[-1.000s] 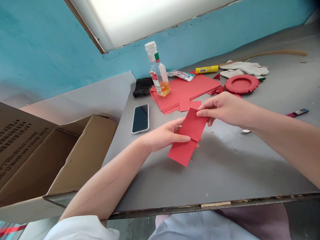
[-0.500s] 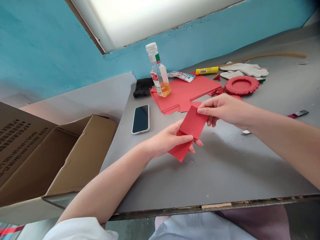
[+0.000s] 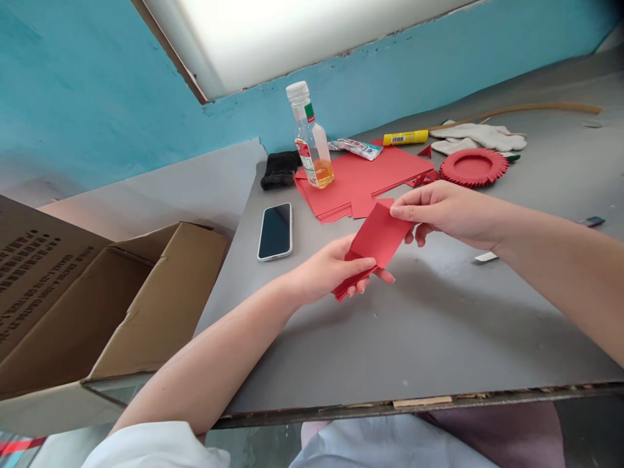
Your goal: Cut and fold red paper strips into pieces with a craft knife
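Above the grey table, both my hands hold a piece of red paper (image 3: pixel 381 235) with a crease across it. My left hand (image 3: pixel 336 270) grips its lower part, thumb on top and fingers beneath. Below the crease the lower part is tilted and seen nearly edge-on. My right hand (image 3: pixel 429 211) pinches the upper right edge between thumb and fingers. Beyond the hands lies a stack of red paper (image 3: pixel 370 172) with cut edges. A round red pleated paper piece (image 3: pixel 472 167) rests behind my right hand.
A glass bottle (image 3: pixel 312 146) with amber liquid stands on the stack's left part. A phone (image 3: pixel 275 232) lies left of my hands. At the back are a yellow glue stick (image 3: pixel 405 137), white gloves (image 3: pixel 487 136) and a black cloth (image 3: pixel 280 170). A cardboard box (image 3: pixel 160 292) sits left; a cutter (image 3: pixel 591 221) lies right.
The lower part of the red paper has tilted, so it looks narrower now. My right hand has shifted slightly to the right, still pinching the upper edge.
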